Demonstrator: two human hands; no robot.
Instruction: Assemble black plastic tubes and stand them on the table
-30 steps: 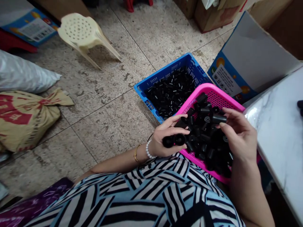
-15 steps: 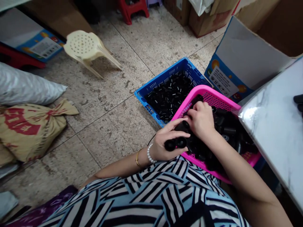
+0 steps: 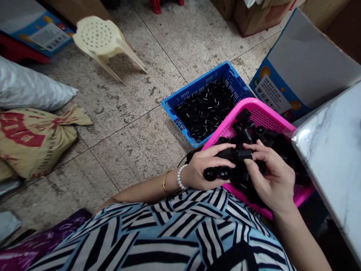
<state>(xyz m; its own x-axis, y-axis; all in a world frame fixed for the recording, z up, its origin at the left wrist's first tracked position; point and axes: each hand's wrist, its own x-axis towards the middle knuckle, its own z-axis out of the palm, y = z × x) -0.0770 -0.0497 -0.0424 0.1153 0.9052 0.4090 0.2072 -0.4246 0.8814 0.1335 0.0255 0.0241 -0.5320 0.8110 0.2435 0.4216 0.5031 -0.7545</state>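
My left hand, with a pearl bracelet at its wrist, is closed around several black plastic tubes. Two round open ends of these black tubes face up between its fingers. Between thumb and fingers, my right hand pinches one short black cylinder, whose left end meets or lies close against a black piece at my left fingertips. Both hands are above the near part of a pink basket filled with similar black pieces. What the left palm covers is hidden.
Behind the pink basket a blue crate holds many small black tubes. A marble-patterned tabletop borders the right, beside an open carton. A cream stool and a tied sack are on the left.
My right hand has come out of the basket's pile, back toward me, with a black cylinder now in its fingers beside the left hand. The left hand keeps its tubes. The view has shifted slightly.
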